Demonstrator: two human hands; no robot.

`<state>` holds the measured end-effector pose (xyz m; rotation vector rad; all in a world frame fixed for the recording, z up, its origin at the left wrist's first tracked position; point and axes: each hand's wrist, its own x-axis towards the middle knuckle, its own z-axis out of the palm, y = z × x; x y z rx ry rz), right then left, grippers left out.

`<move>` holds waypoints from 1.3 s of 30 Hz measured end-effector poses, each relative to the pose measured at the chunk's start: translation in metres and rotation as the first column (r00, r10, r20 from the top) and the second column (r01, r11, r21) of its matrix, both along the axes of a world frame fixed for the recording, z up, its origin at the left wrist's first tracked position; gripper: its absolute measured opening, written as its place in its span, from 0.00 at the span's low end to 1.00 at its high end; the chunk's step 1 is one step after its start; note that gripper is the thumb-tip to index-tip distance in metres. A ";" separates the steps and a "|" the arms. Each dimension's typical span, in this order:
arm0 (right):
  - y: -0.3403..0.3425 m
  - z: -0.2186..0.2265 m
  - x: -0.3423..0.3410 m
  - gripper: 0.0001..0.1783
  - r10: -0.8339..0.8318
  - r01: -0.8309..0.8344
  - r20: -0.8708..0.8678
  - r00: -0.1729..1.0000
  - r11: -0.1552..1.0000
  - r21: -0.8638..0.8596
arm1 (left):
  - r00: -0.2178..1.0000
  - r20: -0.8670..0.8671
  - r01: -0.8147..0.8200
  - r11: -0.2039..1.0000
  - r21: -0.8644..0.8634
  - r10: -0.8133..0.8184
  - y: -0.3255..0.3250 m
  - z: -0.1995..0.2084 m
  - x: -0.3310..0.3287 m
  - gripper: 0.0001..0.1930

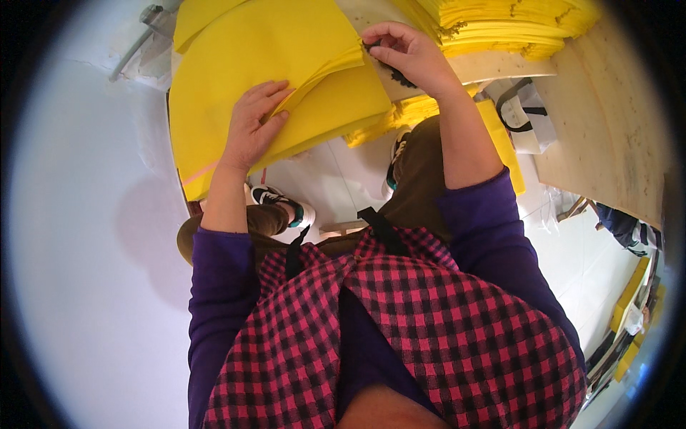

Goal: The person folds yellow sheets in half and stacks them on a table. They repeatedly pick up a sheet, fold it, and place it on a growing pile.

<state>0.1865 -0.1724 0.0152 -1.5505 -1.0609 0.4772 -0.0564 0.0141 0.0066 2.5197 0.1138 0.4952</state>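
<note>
A large yellow sheet [257,46], like felt or fabric, lies over other yellow layers on the table in front of me. My left hand [254,129] is closed at its near edge, the thumb and fingers on either side of the lifted layer. At the sheet's right corner, my right hand [414,61] pinches a small black piece [371,46] between thumb and fingers. Its exact kind is too small to make out. More small black bits [404,78] lie on the table just under my right hand.
Thick stacks of yellow sheets [500,28] stand at the far right. Further yellow pieces [414,111] sit below the tabletop. A white bag with black handles [525,118] is by the wooden panel [607,129] on the right. The white wall [86,236] borders my left side.
</note>
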 end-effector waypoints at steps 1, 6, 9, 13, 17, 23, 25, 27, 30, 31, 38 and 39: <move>-0.002 -0.001 0.001 0.19 -0.013 0.013 0.053 0.999 1.000 -0.014 | 1.000 0.001 -0.003 1.000 -0.008 0.003 0.000 -0.001 0.000 0.19; 0.005 -0.007 -0.008 0.32 -0.151 0.089 0.491 0.858 0.985 0.148 | 1.000 0.001 -0.003 1.000 0.014 0.003 -0.001 -0.001 -0.002 0.18; 0.018 -0.011 -0.014 0.36 -0.096 0.006 0.490 0.867 0.983 0.181 | 1.000 0.004 0.004 1.000 0.021 -0.004 -0.002 0.001 0.000 0.18; 0.025 -0.015 -0.012 0.29 0.060 -0.132 0.513 0.857 0.986 0.105 | 0.997 0.078 -0.022 0.999 0.045 0.018 -0.005 0.003 0.003 0.17; 0.026 -0.020 -0.010 0.22 0.126 -0.165 0.465 0.876 0.985 0.045 | 0.997 0.078 -0.027 0.996 0.082 0.020 -0.005 0.003 0.004 0.17; 0.027 -0.020 -0.011 0.20 0.157 -0.167 0.351 0.923 0.986 -0.001 | 0.998 0.025 -0.056 0.988 0.146 0.053 -0.009 0.011 0.003 0.17; 0.026 -0.018 -0.012 0.17 0.151 -0.152 0.332 0.931 0.988 -0.025 | 0.996 0.000 -0.088 0.961 0.262 0.091 -0.013 0.014 0.000 0.18; 0.026 -0.017 -0.013 0.14 0.146 -0.135 0.326 0.934 0.989 -0.057 | 0.991 -0.005 -0.125 0.934 0.334 0.134 -0.018 0.018 -0.007 0.20; 0.026 -0.017 -0.014 0.11 0.139 -0.140 0.307 0.942 0.990 -0.018 | 0.973 -0.018 -0.206 0.896 0.393 0.232 -0.022 0.021 -0.025 0.21; 0.026 -0.017 -0.015 0.11 0.133 -0.133 0.299 0.945 0.991 -0.021 | 0.963 -0.023 -0.236 0.884 0.404 0.268 -0.021 0.021 -0.033 0.22; 0.027 -0.020 -0.013 0.08 0.080 -0.085 0.349 0.934 0.996 -0.001 | 0.868 -0.002 -0.435 0.762 0.480 0.497 0.014 0.020 -0.108 0.28; 0.027 -0.020 -0.013 0.08 0.072 -0.078 0.360 0.930 0.997 0.003 | 0.864 0.004 -0.454 0.775 0.439 0.504 0.022 0.018 -0.118 0.28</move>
